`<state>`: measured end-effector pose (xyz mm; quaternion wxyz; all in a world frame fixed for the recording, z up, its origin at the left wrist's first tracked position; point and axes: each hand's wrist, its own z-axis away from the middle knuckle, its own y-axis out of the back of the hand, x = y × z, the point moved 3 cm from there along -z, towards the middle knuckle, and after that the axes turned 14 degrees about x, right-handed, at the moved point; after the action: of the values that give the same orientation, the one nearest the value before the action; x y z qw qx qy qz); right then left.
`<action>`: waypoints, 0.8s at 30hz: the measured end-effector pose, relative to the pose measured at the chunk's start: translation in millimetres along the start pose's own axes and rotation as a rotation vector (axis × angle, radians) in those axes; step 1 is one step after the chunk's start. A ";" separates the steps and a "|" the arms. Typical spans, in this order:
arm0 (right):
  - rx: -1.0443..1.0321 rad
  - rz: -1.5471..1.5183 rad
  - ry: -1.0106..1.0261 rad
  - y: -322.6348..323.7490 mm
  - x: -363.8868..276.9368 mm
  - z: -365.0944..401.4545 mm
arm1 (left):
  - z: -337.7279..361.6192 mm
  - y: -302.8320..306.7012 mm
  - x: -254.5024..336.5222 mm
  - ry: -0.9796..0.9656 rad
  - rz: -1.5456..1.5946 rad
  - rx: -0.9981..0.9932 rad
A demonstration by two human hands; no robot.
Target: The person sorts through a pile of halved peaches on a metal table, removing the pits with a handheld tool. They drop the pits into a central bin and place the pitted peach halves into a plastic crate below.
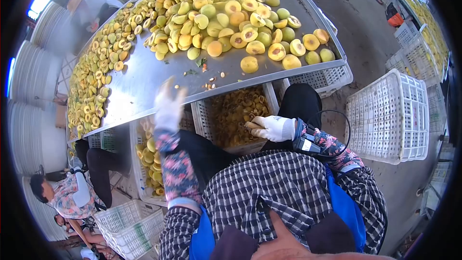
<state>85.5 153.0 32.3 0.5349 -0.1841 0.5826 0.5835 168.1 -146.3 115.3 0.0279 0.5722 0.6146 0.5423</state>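
My left hand (168,106), in a white glove, is over the near edge of the metal table (137,79), its fingers smeared by motion. My right hand (274,128), gloved too, is closed above a white crate of fruit pieces (236,108) below the table edge. Brownish-yellow shows at its fingertips; whether that is a held thing or stained glove cannot be made out. A large heap of halved and whole yellow-green fruit, like apricots or plums (216,19), covers the far part of the table. Loose fruit pits (210,85) lie near its front edge.
Another crate of fruit halves (153,163) stands by my left leg. White plastic crates (387,115) are stacked at my right; more crates (130,226) stand lower left. A seated co-worker (72,188) is at the left. Tall stacks of white trays (38,86) line the left side.
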 end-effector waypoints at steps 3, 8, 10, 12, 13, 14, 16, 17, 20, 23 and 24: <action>0.013 -0.026 -0.002 2.7 -3.7 -1.7 | -11.5 -73.8 88.9 -0.178 -0.046 -0.343; 0.021 0.028 -0.026 -0.2 9.2 -0.2 | -14.7 -168.1 131.7 -0.029 -0.296 -0.529; 0.038 0.022 -0.050 1.5 10.0 5.5 | -19.6 -182.0 121.0 -0.056 -0.306 -0.548; 0.083 -0.054 -0.030 0.3 21.5 6.8 | -25.1 -187.6 108.2 -0.097 -0.300 -0.554; 0.109 -0.075 0.001 8.6 10.9 12.8 | -29.4 -189.0 94.0 0.024 -0.064 -0.605; 0.110 -0.079 0.007 12.4 7.0 16.3 | -32.6 -180.4 89.7 0.147 0.169 -0.648; 0.165 -0.203 0.105 18.2 2.9 17.8 | -22.8 -150.0 85.3 0.555 1.004 -0.659; 0.063 -0.505 -0.022 0.3 36.0 0.1 | -13.7 -124.7 90.3 0.631 1.285 -0.662; 0.221 -0.472 -0.004 39.9 -35.1 14.0 | 10.8 -74.8 100.0 0.749 1.674 -0.543; 0.507 -0.356 0.275 46.6 -56.5 -5.9 | 21.6 -68.1 87.9 0.827 1.775 -0.374; 0.587 -0.291 0.331 49.8 -65.5 -9.5 | 25.6 -69.2 83.8 0.865 1.764 -0.317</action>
<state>63.4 130.3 108.8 0.5408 -0.1956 0.7717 0.2716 109.5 -51.8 105.6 -0.5357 0.5669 -0.1531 0.6068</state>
